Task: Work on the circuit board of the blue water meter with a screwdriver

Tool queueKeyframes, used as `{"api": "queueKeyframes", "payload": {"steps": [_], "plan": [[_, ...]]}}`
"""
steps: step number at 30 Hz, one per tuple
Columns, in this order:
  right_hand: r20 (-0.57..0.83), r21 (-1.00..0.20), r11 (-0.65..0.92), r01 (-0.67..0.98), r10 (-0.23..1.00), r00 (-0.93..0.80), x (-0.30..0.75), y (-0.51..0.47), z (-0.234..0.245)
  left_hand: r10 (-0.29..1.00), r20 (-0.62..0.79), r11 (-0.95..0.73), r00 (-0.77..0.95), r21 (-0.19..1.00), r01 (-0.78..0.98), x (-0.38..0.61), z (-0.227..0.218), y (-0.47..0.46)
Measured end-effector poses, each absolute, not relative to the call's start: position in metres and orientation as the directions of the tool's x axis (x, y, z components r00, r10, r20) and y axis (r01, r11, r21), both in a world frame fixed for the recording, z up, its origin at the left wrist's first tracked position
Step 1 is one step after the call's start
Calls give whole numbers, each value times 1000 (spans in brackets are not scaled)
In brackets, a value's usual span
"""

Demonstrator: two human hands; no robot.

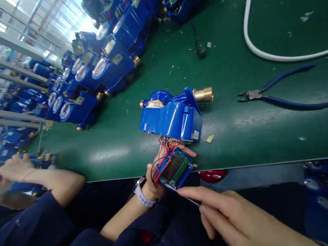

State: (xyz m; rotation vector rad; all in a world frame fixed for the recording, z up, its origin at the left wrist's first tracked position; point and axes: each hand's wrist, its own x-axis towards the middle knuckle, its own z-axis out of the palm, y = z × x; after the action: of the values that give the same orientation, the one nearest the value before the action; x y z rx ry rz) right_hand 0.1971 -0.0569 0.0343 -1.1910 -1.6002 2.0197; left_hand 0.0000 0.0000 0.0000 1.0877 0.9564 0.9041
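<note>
My left grip (153, 175) is clenching the display board (175, 169), not yet seated in the blue meter (172, 118) at twelve o'clock, while my right grip (224, 218) is pinching a thin tool (191, 198).

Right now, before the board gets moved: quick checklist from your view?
1. Board held: left hand grips the green circuit board: ok.
2. Lead joints: red and black wires bunch at the blue water meter; their ends are hidden: cannot tell.
3. Readout: the LCD shows nothing legible: cannot tell.
4. Tool clear: right hand holds a thin metal shaft at the board's edge: not ok.
5. Bench clean: a yellow scrap lies beside the meter on the green bench mat: not ok.
</note>
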Motion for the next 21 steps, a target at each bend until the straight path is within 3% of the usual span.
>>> {"api": "queueKeyframes", "payload": {"steps": [3, 5, 10, 12, 15, 17, 21], "plan": [[-507, -769, -622, 150, 450, -735, 196, -49, 35, 935, -152, 192, 321, 977, -98, -1, -1, 0], [-473, -629, -776, 48, 334, -815, 194, -42, 35, 933, -175, 209, 313, 975, -77, -2, 0, 0], [-392, -448, -893, -46, 242, -887, 193, -33, 33, 920, -178, 226, 348, 969, -103, -1, 0, 0], [-442, -517, -856, 6, 261, -858, 193, -36, 34, 915, -160, 213, 371, 971, -107, -1, 0, 0], [-463, -790, -613, 37, 555, -692, 188, -47, 37, 906, -158, 211, 392, 973, -96, -1, 0, -1], [-454, -821, -570, 22, 630, -631, 184, -53, 38, 909, -167, 220, 382, 970, -100, -2, -1, -2], [-527, -458, -888, -39, 307, -793, 179, -56, 39, 919, -181, 217, 350, 974, -64, -2, -4, -4]]}}
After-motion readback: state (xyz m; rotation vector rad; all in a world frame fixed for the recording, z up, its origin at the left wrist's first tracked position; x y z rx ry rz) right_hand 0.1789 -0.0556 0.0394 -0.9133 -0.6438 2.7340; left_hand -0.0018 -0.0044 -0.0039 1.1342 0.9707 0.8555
